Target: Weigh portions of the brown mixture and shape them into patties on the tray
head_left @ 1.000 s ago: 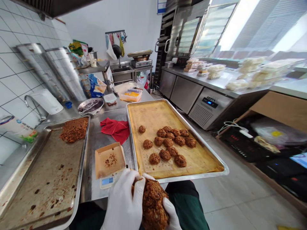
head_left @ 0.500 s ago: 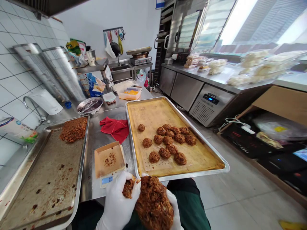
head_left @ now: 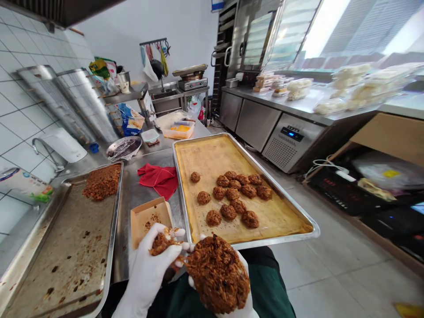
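My right hand (head_left: 243,304), in a white glove, cups a big brown lump of oat mixture (head_left: 218,278) at the bottom middle. My left hand (head_left: 149,269), also gloved, pinches a small piece of the mixture (head_left: 160,244) just left of the lump, over the near edge of a small paper tray (head_left: 149,218) on a scale. Beyond lies a baking tray (head_left: 298,212) lined with tan paper and carrying several round brown cookies (head_left: 232,196). On the left, a metal tray (head_left: 114,229) has a heap of the same mixture (head_left: 101,181) at its far end.
A red cloth (head_left: 159,179) lies between the two trays. Behind it are a foil-covered bowl (head_left: 124,148), plastic tubs (head_left: 179,129), a tap (head_left: 46,152) and wall racks. Steel counters with packed goods (head_left: 344,95) run along the right, across a tiled floor aisle.
My left hand has pulled a small piece off the big lump and moved it left and up towards the paper tray. My right hand has turned the lump up.
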